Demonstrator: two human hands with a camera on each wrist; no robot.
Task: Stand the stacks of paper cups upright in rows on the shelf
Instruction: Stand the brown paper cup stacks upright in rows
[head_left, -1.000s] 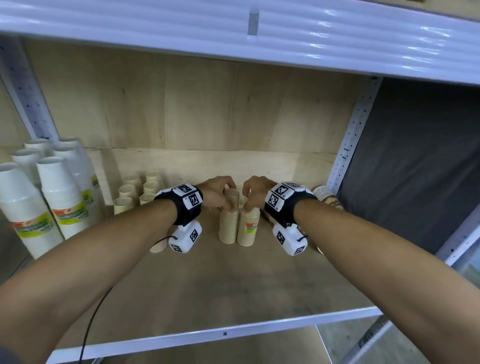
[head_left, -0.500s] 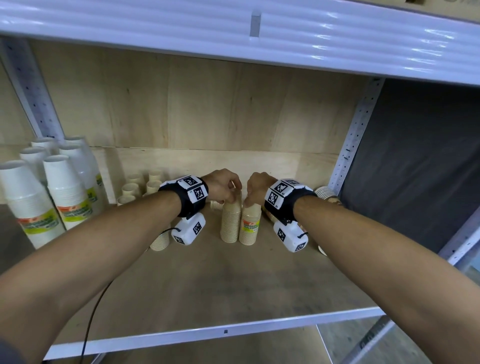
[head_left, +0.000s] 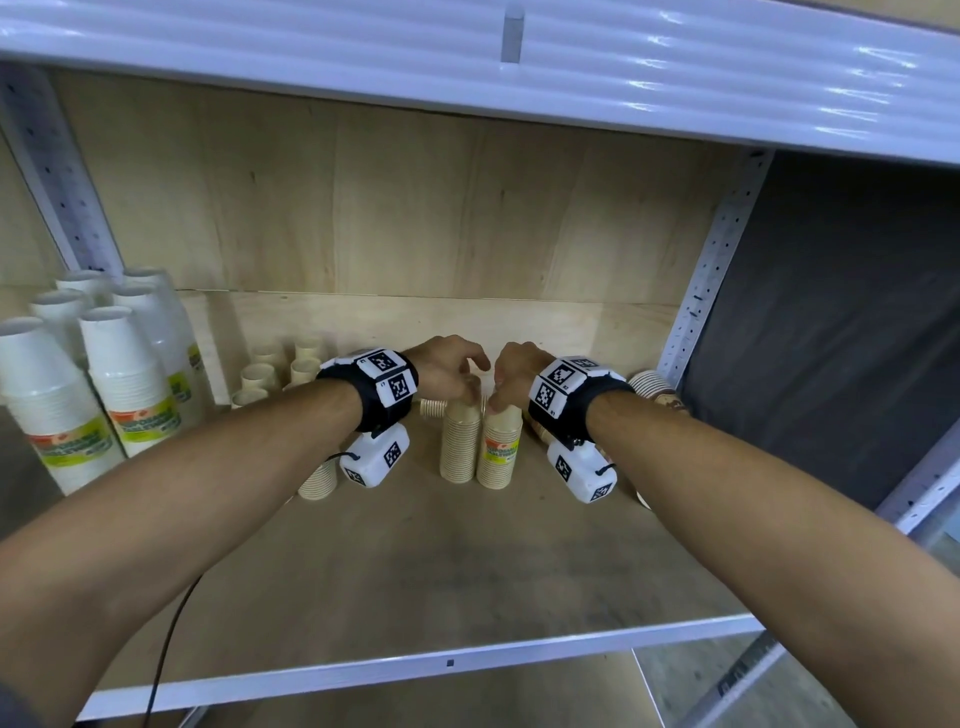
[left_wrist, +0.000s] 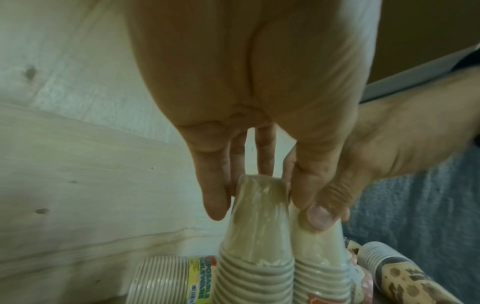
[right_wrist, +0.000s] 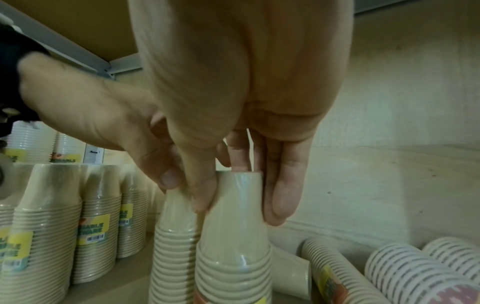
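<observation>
Two stacks of beige paper cups in clear wrap stand rim-down, side by side and touching, in the middle of the wooden shelf (head_left: 415, 571). My left hand (head_left: 470, 387) grips the narrow top of the left stack (head_left: 460, 447) between thumb and fingers; the left wrist view shows this hand (left_wrist: 259, 195) on that stack (left_wrist: 255, 236). My right hand (head_left: 493, 400) grips the top of the right stack (head_left: 500, 452), which has a yellow label. In the right wrist view this hand (right_wrist: 239, 199) holds that stack (right_wrist: 233, 246). The two hands almost touch.
Tall white cup stacks (head_left: 104, 384) stand at the far left and upright beige stacks (head_left: 280, 369) at the back left. Beige and patterned stacks (right_wrist: 405, 271) lie on their sides to the right. Another beige stack (head_left: 319, 480) sits under my left wrist. The upper shelf (head_left: 467, 62) hangs low.
Both hands keep their hold on the tops of the two stacks, which stay in the same spot. Only the head view has shifted slightly.
</observation>
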